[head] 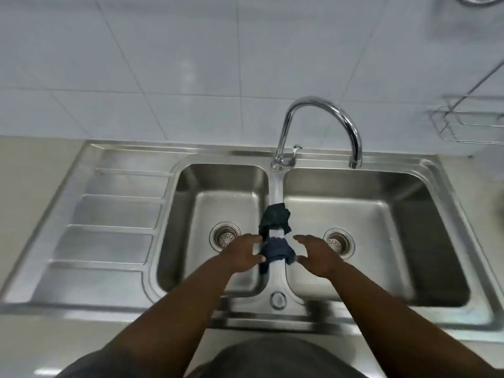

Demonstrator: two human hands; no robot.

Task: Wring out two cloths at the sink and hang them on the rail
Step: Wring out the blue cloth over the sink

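Two dark cloths lie draped over the divider between the two basins of the steel sink (275,186). The farther one is dark green (275,218); the nearer one is dark blue (276,251). My left hand (242,256) is just left of the blue cloth, fingers spread, fingertips touching or almost touching its edge. My right hand (316,257) is just right of it, fingers apart, holding nothing. A thin metal rail (477,83) runs along the tiled wall at the far right.
A chrome gooseneck tap (321,124) stands behind the divider, its spout over the right basin. A drainboard (109,227) lies left of the basins. A wire rack (469,126) hangs on the wall at right. Each basin has a drain strainer.
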